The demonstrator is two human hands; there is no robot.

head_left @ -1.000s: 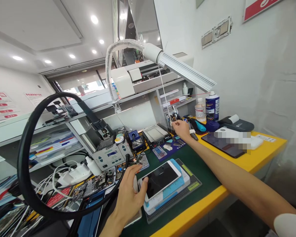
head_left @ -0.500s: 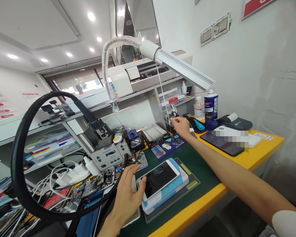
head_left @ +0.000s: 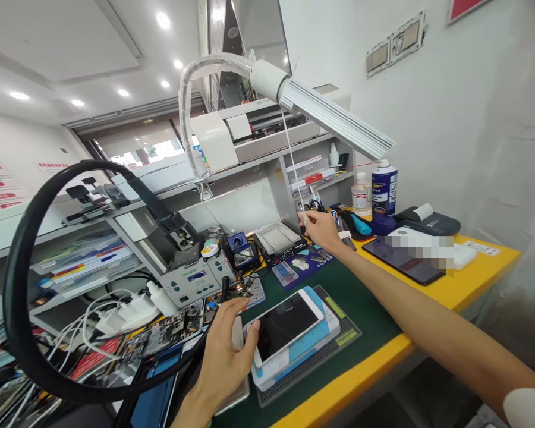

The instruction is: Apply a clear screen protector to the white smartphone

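A white-framed smartphone [head_left: 288,327] with a dark screen lies on a blue-and-white box [head_left: 303,345], which rests on a grey perforated mat [head_left: 334,345]. My left hand [head_left: 227,351] is at the phone's left end, its thumb touching the edge and its fingers spread apart. Farther back, my right hand [head_left: 318,227] is closed in a pinch on the lower part of a thin white pull cord [head_left: 289,142]. The cord hangs from a white desk lamp [head_left: 334,116] on a bent arm. Its lowest end is hidden by my fingers.
A thick black hose [head_left: 15,285] loops across the left side. Circuit boards [head_left: 173,333], cables and a power strip [head_left: 134,312] crowd that side. A rework station [head_left: 196,285] stands behind. On the yellow edge lie a dark phone [head_left: 401,261] and a spray can [head_left: 384,187].
My right hand has shifted slightly left at the cord. The view has tilted a little. My left hand stays at the phone, and the phone still lies on the box.
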